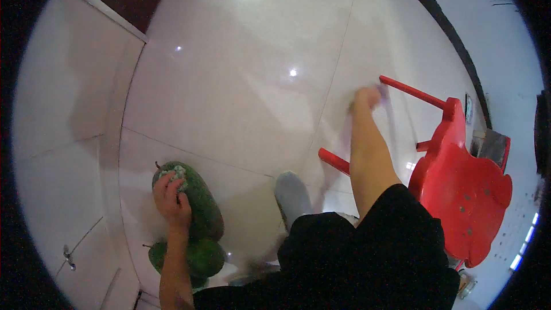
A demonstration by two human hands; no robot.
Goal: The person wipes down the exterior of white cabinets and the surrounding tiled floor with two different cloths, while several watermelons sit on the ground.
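My left hand [171, 204] rests over the stem end of a long dark-green gourd-like fruit [202, 200]. Under its curled fingers is a pale green, crumpled, textured thing [178, 175] whose kind I cannot make out. More green fruit [206, 256] lies just below, partly behind my left forearm. On the other side, my right hand [368, 97] reaches down near the floor, close to the tip of a red stool leg [411, 90]. It is motion-blurred, with a faint purplish smear beside it, so whether it holds anything is unclear.
A red plastic stool [460, 206] lies tipped over at my right. Shiny cream floor tiles [241, 94] spread ahead, and a grey shoe [292, 193] stands between my arms. A tiled wall [64, 107] with a small metal tap [68, 258] runs along the left.
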